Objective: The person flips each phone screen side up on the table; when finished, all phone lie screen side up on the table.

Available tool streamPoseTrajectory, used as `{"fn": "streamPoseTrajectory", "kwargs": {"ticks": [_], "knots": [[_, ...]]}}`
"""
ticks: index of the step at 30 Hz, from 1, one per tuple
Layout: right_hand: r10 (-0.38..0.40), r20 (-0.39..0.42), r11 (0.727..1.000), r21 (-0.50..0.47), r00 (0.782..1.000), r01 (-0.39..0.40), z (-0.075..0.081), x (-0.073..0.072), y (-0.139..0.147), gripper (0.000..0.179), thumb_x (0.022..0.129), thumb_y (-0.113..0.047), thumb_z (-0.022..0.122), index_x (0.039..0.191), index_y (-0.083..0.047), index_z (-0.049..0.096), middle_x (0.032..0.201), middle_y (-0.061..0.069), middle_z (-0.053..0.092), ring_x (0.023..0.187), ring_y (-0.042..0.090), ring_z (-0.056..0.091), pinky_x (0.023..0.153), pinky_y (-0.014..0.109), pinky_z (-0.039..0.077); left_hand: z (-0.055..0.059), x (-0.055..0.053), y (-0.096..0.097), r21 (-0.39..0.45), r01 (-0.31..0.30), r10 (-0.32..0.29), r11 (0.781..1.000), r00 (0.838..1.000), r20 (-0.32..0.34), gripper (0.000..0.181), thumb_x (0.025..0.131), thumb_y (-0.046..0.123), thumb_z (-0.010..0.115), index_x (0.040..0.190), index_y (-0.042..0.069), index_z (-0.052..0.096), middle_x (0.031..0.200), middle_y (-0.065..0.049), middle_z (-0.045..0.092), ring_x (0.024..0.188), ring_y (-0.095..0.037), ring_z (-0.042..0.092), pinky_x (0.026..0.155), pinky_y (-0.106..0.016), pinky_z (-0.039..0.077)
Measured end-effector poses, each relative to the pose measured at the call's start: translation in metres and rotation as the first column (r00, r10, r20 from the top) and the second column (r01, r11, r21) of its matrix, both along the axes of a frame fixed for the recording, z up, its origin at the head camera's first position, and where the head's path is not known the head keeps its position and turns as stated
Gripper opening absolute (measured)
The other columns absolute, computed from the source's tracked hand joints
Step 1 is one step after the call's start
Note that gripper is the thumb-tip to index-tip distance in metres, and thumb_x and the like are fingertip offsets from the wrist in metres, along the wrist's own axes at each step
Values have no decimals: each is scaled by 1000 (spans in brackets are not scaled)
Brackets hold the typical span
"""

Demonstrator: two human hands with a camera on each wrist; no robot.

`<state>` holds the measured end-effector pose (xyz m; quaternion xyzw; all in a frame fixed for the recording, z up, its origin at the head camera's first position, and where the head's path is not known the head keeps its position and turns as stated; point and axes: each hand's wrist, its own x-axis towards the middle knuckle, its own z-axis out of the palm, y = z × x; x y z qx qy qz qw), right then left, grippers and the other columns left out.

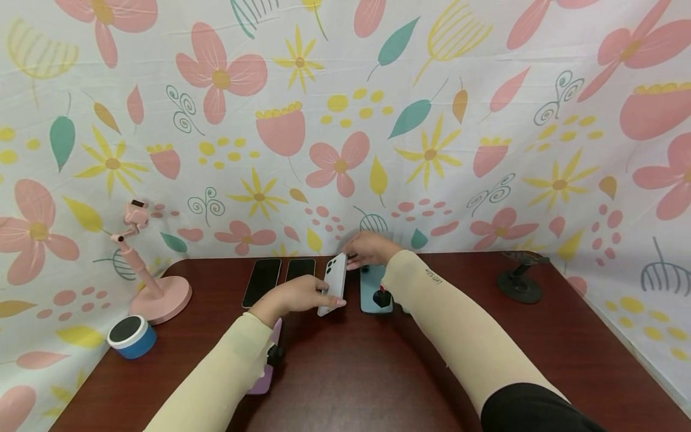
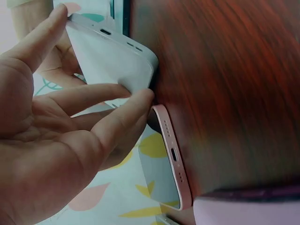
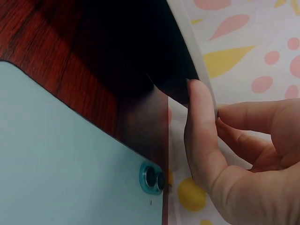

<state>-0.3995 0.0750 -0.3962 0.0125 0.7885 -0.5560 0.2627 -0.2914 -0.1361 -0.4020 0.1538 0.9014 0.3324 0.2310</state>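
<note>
A white phone (image 1: 337,277) is held tilted up on its edge at the middle of the table, its rear cameras showing at the top. My left hand (image 1: 294,294) grips it near the lower end, thumb on one edge and fingers on the other. At the upper end my right hand (image 1: 372,247) pinches it; in the right wrist view the thumb lies against its dark screen side. Beneath the right forearm a light blue phone (image 1: 372,303) lies back up, partly covered. A pink-edged phone (image 2: 180,176) lies below the left hand in the left wrist view.
Two dark-screened phones lie at the back left, one a black phone (image 1: 262,282). Under the left forearm is a purple phone (image 1: 261,383). A pink stand (image 1: 167,297) and a blue-and-white round container (image 1: 135,342) are at the left. A dark stand (image 1: 519,287) stands right.
</note>
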Motion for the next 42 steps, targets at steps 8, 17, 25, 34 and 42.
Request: {"fn": "streamPoseTrajectory", "kwargs": {"ticks": [8,17,25,34,42], "knots": [[-1,4,1000,-19,1000,1,3,1,0,38,108,-9,59,142,10,60,148,26,53,96,24,66,83,31,66,-1,-1,-1,101,-36,31,994,998,48,82,94,45,81,154,-4,54,155,-18,59,140,-31,61,115,-54,52],[-5,11,998,-64,1000,6,4,-1,1,38,108,-8,60,141,11,61,124,19,64,93,23,67,82,30,66,1,2,1,265,-57,25,962,992,120,81,98,30,79,164,3,41,164,-21,50,140,-30,63,115,-54,52],[16,21,995,-103,1000,-14,8,2,1,40,108,-6,57,144,12,58,116,14,62,97,23,64,87,32,66,-1,2,-2,307,-107,64,946,987,149,80,97,27,81,166,17,41,164,-21,50,131,-29,70,115,-64,49],[39,34,990,-135,999,-34,6,2,0,47,110,-10,57,153,7,51,154,26,52,116,29,63,103,39,62,1,2,-7,354,-91,42,931,989,144,74,97,15,73,164,11,44,159,-23,55,119,-21,76,109,-55,55],[91,34,987,-137,995,-86,-9,1,3,60,111,-30,58,162,-3,40,166,29,42,149,47,50,109,51,58,0,3,-13,347,-133,104,928,989,100,74,92,18,77,161,14,50,161,-19,54,140,-33,63,110,-60,55]]}}
